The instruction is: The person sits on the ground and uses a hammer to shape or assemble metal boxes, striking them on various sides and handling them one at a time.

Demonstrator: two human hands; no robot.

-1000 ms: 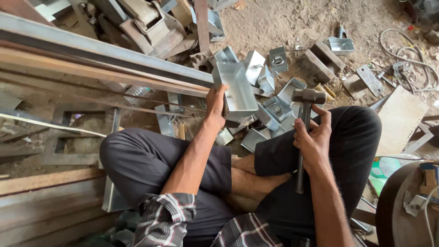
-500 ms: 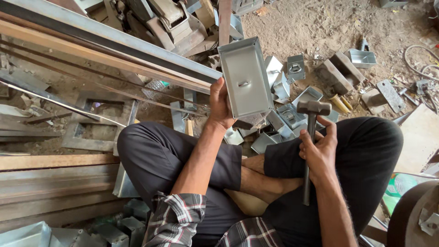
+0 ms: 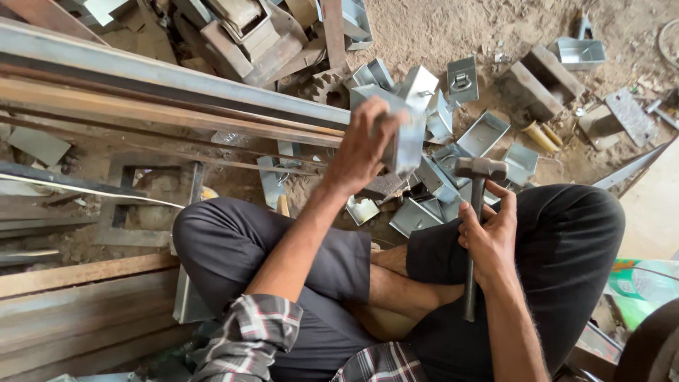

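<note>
I sit cross-legged on a sandy floor. My left hand (image 3: 364, 145) grips a grey sheet-metal box (image 3: 404, 134), held up above a heap of similar metal boxes (image 3: 453, 177). My right hand (image 3: 488, 237) is closed on the handle of a hammer (image 3: 475, 212), whose steel head points up just above my right knee. The hammer stands upright, to the right of the held box and apart from it.
Long steel and wooden beams (image 3: 155, 92) run across the left side. More metal boxes (image 3: 580, 51), blocks (image 3: 537, 85) and scrap lie on the ground ahead. A green bag (image 3: 640, 283) lies at the right edge.
My left hand has turned the metal box from flat and face-up to edge-on and brought it lower. The hammer stays upright in my right hand.
</note>
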